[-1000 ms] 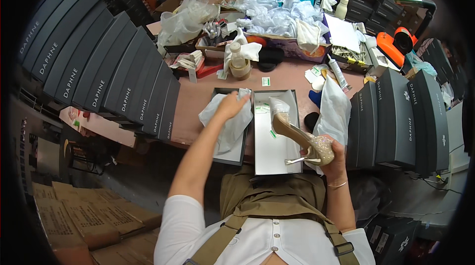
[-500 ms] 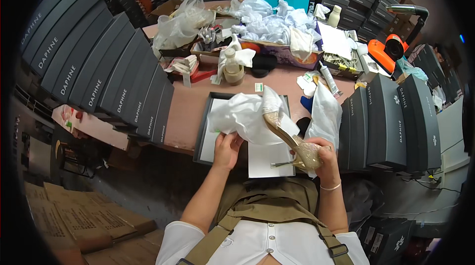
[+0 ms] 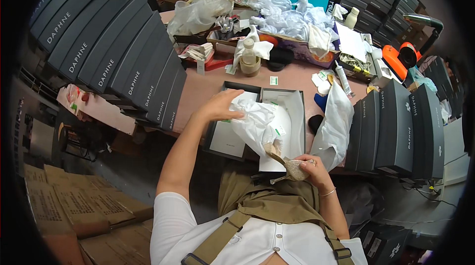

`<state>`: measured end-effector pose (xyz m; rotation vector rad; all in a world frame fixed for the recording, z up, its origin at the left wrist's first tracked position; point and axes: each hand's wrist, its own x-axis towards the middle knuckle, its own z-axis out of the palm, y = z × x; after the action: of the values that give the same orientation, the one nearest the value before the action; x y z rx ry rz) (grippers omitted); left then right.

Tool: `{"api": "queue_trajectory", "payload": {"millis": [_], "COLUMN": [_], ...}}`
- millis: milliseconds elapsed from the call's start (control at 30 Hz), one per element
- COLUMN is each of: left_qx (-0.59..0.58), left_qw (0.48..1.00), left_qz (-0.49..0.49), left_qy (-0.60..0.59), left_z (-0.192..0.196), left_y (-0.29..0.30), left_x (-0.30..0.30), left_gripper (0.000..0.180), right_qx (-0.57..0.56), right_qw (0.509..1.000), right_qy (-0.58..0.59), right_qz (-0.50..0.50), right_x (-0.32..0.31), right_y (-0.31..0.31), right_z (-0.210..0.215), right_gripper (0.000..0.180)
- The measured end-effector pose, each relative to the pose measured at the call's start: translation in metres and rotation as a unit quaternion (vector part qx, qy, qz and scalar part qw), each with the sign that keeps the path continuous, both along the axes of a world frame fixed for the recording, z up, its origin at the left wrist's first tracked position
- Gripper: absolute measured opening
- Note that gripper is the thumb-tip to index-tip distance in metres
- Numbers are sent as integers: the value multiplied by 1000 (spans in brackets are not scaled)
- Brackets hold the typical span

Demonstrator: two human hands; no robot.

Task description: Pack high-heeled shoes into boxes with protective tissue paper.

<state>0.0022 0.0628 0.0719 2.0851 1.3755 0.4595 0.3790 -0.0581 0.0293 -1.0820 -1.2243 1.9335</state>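
Note:
A glittery beige high-heeled shoe [image 3: 297,170] is in my right hand [image 3: 316,172], gripped by its heel end and tilted over the near side of the box. White tissue paper [image 3: 252,121] covers the toe end of the shoe. At the paper's upper left is my left hand [image 3: 220,107], fingers stretched and thumb apart, touching or just beside the paper's edge. Beneath lies an open dark grey shoe box [image 3: 298,111] with white paper lining. A second dark grey box part [image 3: 223,142] with a pale inside sits to its left.
Tall rows of dark shoe boxes [image 3: 111,62] flank the pink table [image 3: 194,98] on the left, and more boxes [image 3: 396,131] on the right. A white bag [image 3: 332,126] lies beside the open box. Behind are a bottle [image 3: 250,60], crumpled paper [image 3: 292,18] and a tube [image 3: 343,78].
My left hand has come off the near side of the paper and risen to its upper left, fingers spreading. The paper now wraps the shoe's toe end, and the shoe has been lowered slightly.

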Motion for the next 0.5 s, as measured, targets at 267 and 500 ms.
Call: {"api": "queue_trajectory", "payload": {"millis": [267,500], "left_qx": [25,-23], "left_qw": [975,987], "left_qz": [-149,124], "left_qy": [166,-98], "left_z": [-6,6], "left_y": [24,48], "left_x": [82,26], "left_gripper": [35,24], "right_qx": [10,61], "right_qw": [999,994], "right_qy": [-32,-10], "right_qz": [29,-90], "right_x": [7,33], "right_y": [-3,-22], "right_z": [0,17], "right_gripper": [33,36]}}
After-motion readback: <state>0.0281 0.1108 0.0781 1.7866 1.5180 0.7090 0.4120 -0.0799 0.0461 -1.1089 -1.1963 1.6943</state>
